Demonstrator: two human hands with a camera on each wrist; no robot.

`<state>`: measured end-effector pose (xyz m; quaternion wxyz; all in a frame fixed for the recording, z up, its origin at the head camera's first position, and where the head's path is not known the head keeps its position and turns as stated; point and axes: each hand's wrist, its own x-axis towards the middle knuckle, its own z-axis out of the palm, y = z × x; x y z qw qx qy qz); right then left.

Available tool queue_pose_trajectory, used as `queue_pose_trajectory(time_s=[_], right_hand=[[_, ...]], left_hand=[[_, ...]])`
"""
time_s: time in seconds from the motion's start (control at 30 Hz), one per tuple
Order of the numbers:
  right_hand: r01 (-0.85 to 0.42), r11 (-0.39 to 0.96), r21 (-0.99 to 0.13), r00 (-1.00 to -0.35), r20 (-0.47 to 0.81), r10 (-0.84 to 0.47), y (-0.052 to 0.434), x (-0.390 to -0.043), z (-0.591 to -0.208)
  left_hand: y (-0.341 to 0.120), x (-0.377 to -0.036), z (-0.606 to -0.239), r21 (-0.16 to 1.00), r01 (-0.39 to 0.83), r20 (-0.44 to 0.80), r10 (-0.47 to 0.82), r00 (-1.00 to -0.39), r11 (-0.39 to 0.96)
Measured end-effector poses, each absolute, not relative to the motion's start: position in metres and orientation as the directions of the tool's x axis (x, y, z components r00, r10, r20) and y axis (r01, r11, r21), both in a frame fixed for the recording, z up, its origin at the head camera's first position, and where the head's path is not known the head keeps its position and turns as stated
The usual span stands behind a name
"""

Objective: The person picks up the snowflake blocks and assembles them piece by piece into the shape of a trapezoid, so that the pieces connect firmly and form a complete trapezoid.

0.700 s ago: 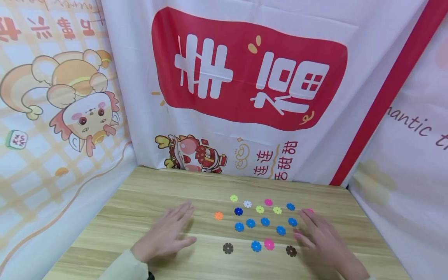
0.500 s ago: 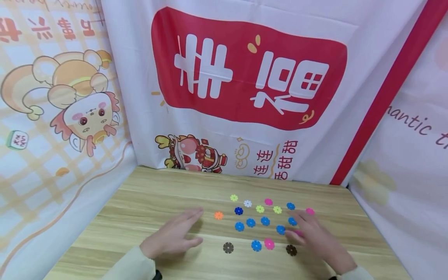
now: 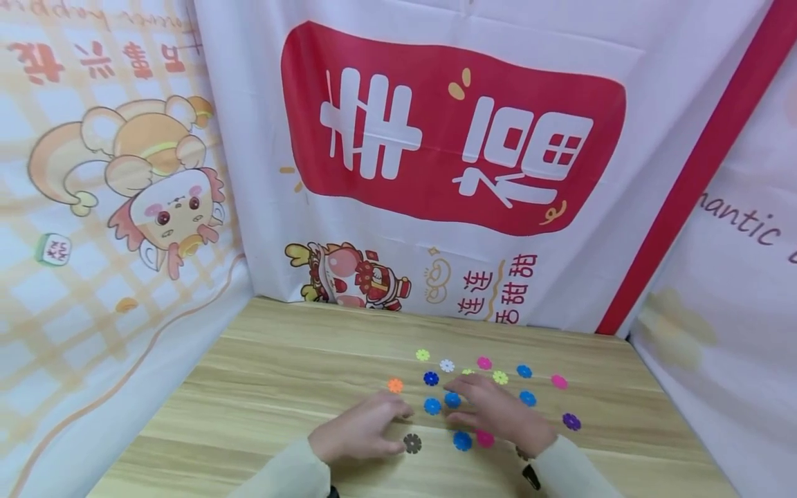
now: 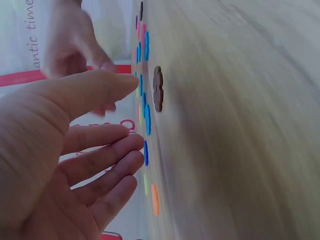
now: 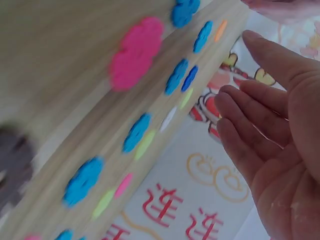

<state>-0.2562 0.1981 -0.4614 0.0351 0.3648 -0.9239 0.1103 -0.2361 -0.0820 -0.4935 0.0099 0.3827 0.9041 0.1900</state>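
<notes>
Where the head view looks down on the desk (image 3: 261, 387), the left hand (image 3: 358, 432) lies low over the wood with fingers relaxed and holding nothing, its fingertips just beside the brown flower disc (image 3: 411, 443). The right hand (image 3: 498, 415) hovers on the far side of that disc, fingers loosely extended, above the scattered flower discs; a blue disc (image 3: 462, 440) and a pink disc (image 3: 485, 438) lie just beside it. An orange disc (image 3: 395, 385) lies beyond the brown disc, toward the printed backdrop (image 3: 448, 138).

In the left wrist view, the left hand (image 4: 60, 165) is open, fingers (image 4: 107, 155) straight, apart from the brown flower disc (image 4: 158, 89).

In the right wrist view, the right hand (image 5: 272, 130) is open and empty, clear of the pink disc (image 5: 136, 52).
</notes>
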Motion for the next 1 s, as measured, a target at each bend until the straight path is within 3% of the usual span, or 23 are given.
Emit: queue_pose_trajectory(time_s=[0.47,0.8,1.0], right_hand=[[-0.712,0.656,-0.252,-0.683,0.031,-0.729,0.169,-0.283,-0.471],[-0.687,0.671,-0.279,-0.683,-0.068,-0.728,0.156,-0.304,-0.470],[-0.647,0.703,-0.295,-0.713,-0.092,-0.695,0.156,-0.313,-0.467]], left_hand=[[-0.052,-0.248,-0.500,0.307,0.797,0.168,0.795,-0.584,0.521],[-0.047,-0.261,-0.494,0.452,0.697,0.013,0.777,-0.630,0.557],[-0.049,-0.264,-0.491,0.482,0.687,0.011,0.780,-0.625,0.544]])
